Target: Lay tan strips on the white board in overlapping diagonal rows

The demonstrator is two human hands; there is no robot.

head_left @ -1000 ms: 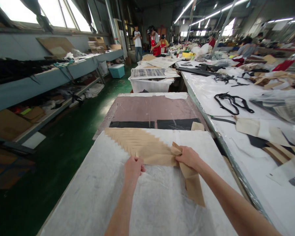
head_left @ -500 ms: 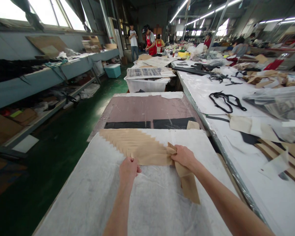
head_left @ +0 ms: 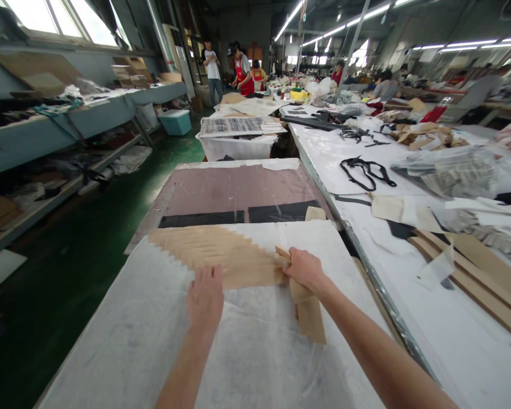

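I see the long worktable covered with a white crinkled sheet (head_left: 247,352) filling most of my view. At its far end lies a mauve board (head_left: 234,187) with two black strips (head_left: 238,216) along its near edge. On the sheet sits a staggered, fanned row of tan flat fabric pieces (head_left: 213,250), most of it already laid out overlapping; I judge the laying well advanced. My left hand (head_left: 205,298) lies flat, fingers spread, pressing the row's near edge. My right hand (head_left: 305,270) pinches the folded end of one more tan strip (head_left: 310,315), which trails toward me, not yet flattened.
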